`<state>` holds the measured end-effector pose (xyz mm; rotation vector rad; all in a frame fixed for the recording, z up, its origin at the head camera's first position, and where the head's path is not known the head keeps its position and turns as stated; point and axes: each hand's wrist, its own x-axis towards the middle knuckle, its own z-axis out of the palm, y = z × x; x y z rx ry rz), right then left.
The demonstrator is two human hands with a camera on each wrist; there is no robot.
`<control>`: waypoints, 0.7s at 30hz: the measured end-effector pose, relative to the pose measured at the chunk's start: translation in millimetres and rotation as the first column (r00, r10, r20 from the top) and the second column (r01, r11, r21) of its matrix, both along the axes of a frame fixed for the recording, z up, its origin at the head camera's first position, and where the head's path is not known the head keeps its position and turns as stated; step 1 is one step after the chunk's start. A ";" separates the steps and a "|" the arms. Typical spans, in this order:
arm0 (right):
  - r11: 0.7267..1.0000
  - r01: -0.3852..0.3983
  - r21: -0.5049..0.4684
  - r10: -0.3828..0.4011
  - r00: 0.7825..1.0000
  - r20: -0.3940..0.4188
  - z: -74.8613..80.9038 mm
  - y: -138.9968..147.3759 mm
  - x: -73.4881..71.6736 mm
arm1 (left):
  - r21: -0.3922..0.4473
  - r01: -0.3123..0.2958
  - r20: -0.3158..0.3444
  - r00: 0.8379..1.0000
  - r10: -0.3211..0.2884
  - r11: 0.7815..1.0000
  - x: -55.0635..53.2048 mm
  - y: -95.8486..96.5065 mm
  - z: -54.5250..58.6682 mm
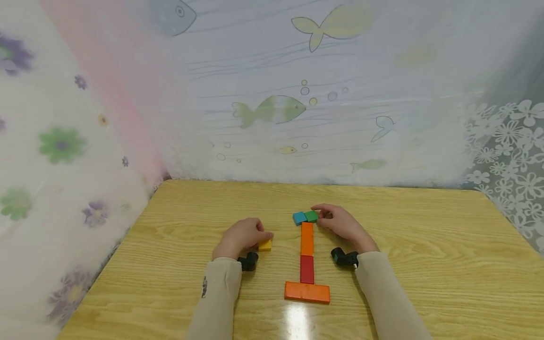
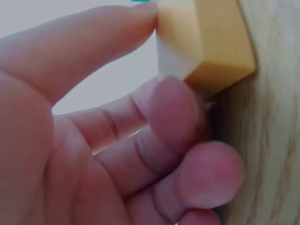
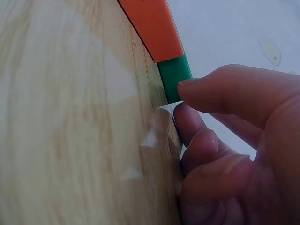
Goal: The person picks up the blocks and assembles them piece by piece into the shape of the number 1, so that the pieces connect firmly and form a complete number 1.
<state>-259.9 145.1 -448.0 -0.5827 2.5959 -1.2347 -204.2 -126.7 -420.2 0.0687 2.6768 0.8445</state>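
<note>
My left hand (image 1: 246, 234) pinches a yellow block (image 1: 265, 245) low over the table, left of the row of blocks. In the left wrist view the thumb presses one face of the yellow block (image 2: 225, 42), with curled fingertips below. At the far end of the row, my right hand (image 1: 342, 224) holds a green block (image 1: 311, 216) by its right side between thumb and index finger. The right wrist view shows the thumb tip on the green block (image 3: 173, 79), the other fingers curled. A blue block (image 1: 299, 218) lies against the green one.
A long orange block (image 1: 307, 238) runs toward me from the blue and green pair, followed by a red block (image 1: 307, 269). Another orange block (image 1: 307, 292) lies crosswise at the near end. All lie on a wooden table (image 1: 170, 283) with a patterned curtain (image 1: 255, 156) behind it.
</note>
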 end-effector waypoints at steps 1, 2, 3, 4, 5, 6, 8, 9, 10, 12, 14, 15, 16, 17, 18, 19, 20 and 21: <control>1.000 -0.001 -0.002 0.001 1.000 0.002 0.5 0.0 0.3 | -0.007 -0.005 -0.007 1.000 0.005 1.000 -0.6 0.9 -0.5; 1.000 0.000 -0.005 0.000 1.000 0.003 0.6 0.1 0.4 | -0.014 -0.010 -0.014 1.000 0.009 1.000 -0.7 1.8 -0.6; 1.000 -0.001 -0.007 0.001 1.000 0.005 0.6 0.1 0.5 | -0.027 -0.012 -0.022 1.000 0.012 1.000 -1.1 2.6 -0.7; 1.000 -0.002 -0.010 0.002 1.000 0.007 0.6 0.2 0.6 | -0.040 -0.015 -0.031 0.999 0.014 0.999 -1.4 3.6 -0.7; 1.000 -0.003 -0.012 0.003 1.000 0.008 0.6 0.2 0.6 | -0.054 -0.017 -0.040 0.999 0.015 0.998 -1.7 4.4 -0.6; 1.000 -0.001 -0.015 0.001 1.000 0.009 0.6 0.4 0.6 | -0.063 -0.021 -0.044 0.999 0.018 0.998 -2.1 5.2 -0.4; 1.000 -0.001 -0.019 0.001 1.000 0.012 0.4 0.3 0.6 | -0.075 -0.029 -0.055 0.998 0.025 0.997 -1.9 6.5 0.1; 1.000 0.000 -0.020 0.000 1.000 0.012 0.2 0.4 0.5 | -0.080 -0.033 -0.060 0.998 0.029 0.996 -1.9 7.2 0.2; 1.000 0.000 -0.022 0.000 1.000 0.012 -0.1 0.4 0.5 | -0.084 -0.038 -0.064 0.997 0.033 0.996 -1.7 7.9 0.2; 1.000 0.001 -0.020 -0.001 1.000 0.011 -0.8 0.7 0.1 | -0.093 -0.046 -0.072 0.997 0.040 0.995 -1.5 9.3 0.5; 1.000 0.001 -0.017 0.000 1.000 0.008 -1.7 0.8 -0.4 | -0.099 -0.044 -0.080 0.996 0.036 0.994 -1.3 10.7 0.8; 1.000 0.000 -0.014 0.000 1.000 0.007 -1.9 0.8 -0.5 | -0.099 -0.043 -0.081 0.996 0.035 0.994 -1.2 11.3 1.1; 1.000 0.000 -0.012 0.000 1.000 0.007 -2.0 0.7 -0.6 | -0.099 -0.037 -0.083 0.996 0.029 0.994 -1.2 11.7 1.3; 1.000 0.002 -0.010 -0.002 1.000 0.008 -2.0 0.6 -0.7 | -0.097 -0.028 -0.084 0.996 0.020 0.995 -1.1 12.2 1.8; 1.000 0.005 -0.010 -0.005 1.000 0.010 -1.6 0.4 -0.6 | -0.094 -0.017 -0.083 0.997 0.009 0.995 -1.0 12.6 2.1; 1.000 0.005 -0.010 -0.005 1.000 0.010 -1.5 0.4 -0.5 | -0.090 -0.005 -0.081 0.997 -0.002 0.996 -1.0 12.9 2.3; 1.000 0.007 -0.011 -0.007 1.000 0.012 -1.3 0.4 -0.5 | -0.089 0.002 -0.077 0.997 -0.009 0.996 -0.8 13.3 3.0; 1.000 0.009 -0.011 -0.009 1.000 0.014 -0.7 0.2 -0.2 | -0.090 0.014 -0.073 0.997 -0.021 0.996 -0.6 13.8 3.4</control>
